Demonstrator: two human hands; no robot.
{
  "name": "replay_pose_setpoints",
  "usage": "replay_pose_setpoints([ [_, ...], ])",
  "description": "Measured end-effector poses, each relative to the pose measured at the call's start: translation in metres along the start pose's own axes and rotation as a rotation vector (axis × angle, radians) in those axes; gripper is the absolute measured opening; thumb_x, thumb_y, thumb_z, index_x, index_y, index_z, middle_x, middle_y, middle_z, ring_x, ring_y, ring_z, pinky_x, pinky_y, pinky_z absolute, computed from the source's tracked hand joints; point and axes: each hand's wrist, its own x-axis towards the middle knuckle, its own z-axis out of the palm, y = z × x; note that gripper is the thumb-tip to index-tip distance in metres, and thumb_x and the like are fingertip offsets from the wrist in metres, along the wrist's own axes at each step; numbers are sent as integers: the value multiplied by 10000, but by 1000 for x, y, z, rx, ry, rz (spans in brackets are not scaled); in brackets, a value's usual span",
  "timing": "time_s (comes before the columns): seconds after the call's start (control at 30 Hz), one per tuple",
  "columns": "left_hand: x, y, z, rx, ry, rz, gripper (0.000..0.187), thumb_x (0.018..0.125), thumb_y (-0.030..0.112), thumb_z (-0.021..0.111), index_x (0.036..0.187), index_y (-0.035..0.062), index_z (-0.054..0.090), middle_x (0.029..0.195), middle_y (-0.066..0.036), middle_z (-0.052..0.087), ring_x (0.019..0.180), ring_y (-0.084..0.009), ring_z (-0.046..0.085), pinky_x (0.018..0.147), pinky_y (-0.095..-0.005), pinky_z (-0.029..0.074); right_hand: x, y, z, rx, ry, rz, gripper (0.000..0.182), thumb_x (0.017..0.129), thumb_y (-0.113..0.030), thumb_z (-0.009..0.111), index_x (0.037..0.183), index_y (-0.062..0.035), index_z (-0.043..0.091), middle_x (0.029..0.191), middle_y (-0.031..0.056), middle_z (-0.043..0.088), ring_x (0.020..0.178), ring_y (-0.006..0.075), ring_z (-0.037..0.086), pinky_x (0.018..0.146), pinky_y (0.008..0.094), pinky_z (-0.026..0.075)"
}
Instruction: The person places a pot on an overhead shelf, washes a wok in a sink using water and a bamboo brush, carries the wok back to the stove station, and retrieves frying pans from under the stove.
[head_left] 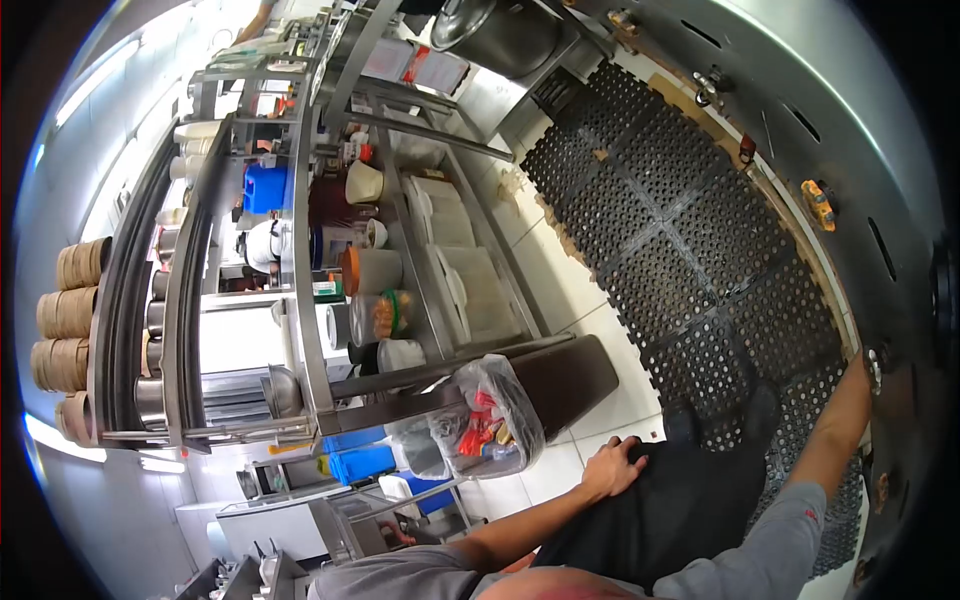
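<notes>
My left hand (pixel 612 468) rests on the black cloth over my knee (pixel 670 500). Its fingers lie along the cloth and it holds nothing. On the other side, my right arm (pixel 828 440) stretches forward to the front of a steel appliance (pixel 860 130). It ends beside a metal knob or valve (pixel 875 370) low on that panel. My right fingers are hidden there, so their grip does not show. Further along the same panel are a yellow valve handle (pixel 820 205) and a red fitting (pixel 747 149).
Black perforated mats (pixel 690 240) cover the floor ahead. A brown bin (pixel 570 395) with a clear liner and red scraps stands left. Steel shelves (pixel 440 330) hold tubs and containers. A large pot (pixel 497 35) sits at the far end. Another person's arm (pixel 257 20) shows far left.
</notes>
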Motion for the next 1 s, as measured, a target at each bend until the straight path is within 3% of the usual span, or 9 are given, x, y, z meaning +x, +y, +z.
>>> replay_pose_setpoints([
  [0.43,2,15,-2,47,-27,31,512,873,472,507,1261,138,514,1194,-217,529,1101,-401,542,917,-475,462,-5,9,-19,-55,-19,-22,543,813,-192,559,1302,-19,400,1179,212,509,1074,336,513,954,414,404],
  [0.63,-33,-8,6,-23,-36,96,595,880,544,465,1356,191,412,1259,-224,484,1139,-400,518,946,-489,443,-126,62,-72,-243,160,-282,601,808,-169,562,1359,-23,372,1237,225,498,1123,347,507,985,419,398],
  [0.7,-57,-30,4,-1,-62,195,666,881,584,443,1403,180,355,1314,-232,453,1177,-405,493,981,-483,416,-197,108,-92,-295,-20,-501,600,774,-143,569,1339,-20,411,1247,224,495,1164,384,478,1014,446,379],
  [0.77,-71,-72,17,-74,-184,283,737,883,613,424,1432,137,306,1361,-239,424,1218,-409,460,1030,-445,375,-266,147,-141,-304,-446,-421,651,737,-144,615,1341,-23,405,1259,238,493,1185,374,475,1034,451,365],
  [0.83,-106,-109,8,-202,-342,274,758,892,612,408,1433,92,301,1377,-243,416,1251,-393,435,1062,-401,338,-294,218,-147,-73,-832,-410,464,742,-253,680,1133,-14,612,1174,222,591,1100,329,566,951,414,438],
  [0.9,-140,-130,-30,-295,-438,261,738,909,600,384,1424,74,330,1378,-243,423,1289,-354,405,1080,-377,311,-318,276,-164,-80,-798,-328,346,799,-291,627,1002,-15,677,1036,242,641,1002,341,616,901,419,459],
  [0.93,-159,-144,-47,-331,-501,270,728,917,597,369,1423,74,343,1384,-242,420,1314,-329,383,1089,-373,297,-327,294,-178,-113,-670,-518,321,832,-269,550,971,-6,671,1054,241,633,995,383,603,869,444,467],
  [0.97,-173,-165,-55,-313,-486,288,715,930,582,346,1418,59,349,1395,-228,416,1329,-313,365,1094,-363,285,-341,288,-232,-170,-717,-526,317,836,-256,504,929,-1,668,1047,258,621,1012,422,577,859,468,463],
  [1.0,-177,-183,-57,-300,-471,308,705,944,568,323,1413,43,356,1405,-215,412,1343,-297,348,1099,-353,272,-349,296,-252,-115,-714,-336,310,815,-254,519,929,-3,660,1048,266,615,1004,396,588,826,450,479],
])
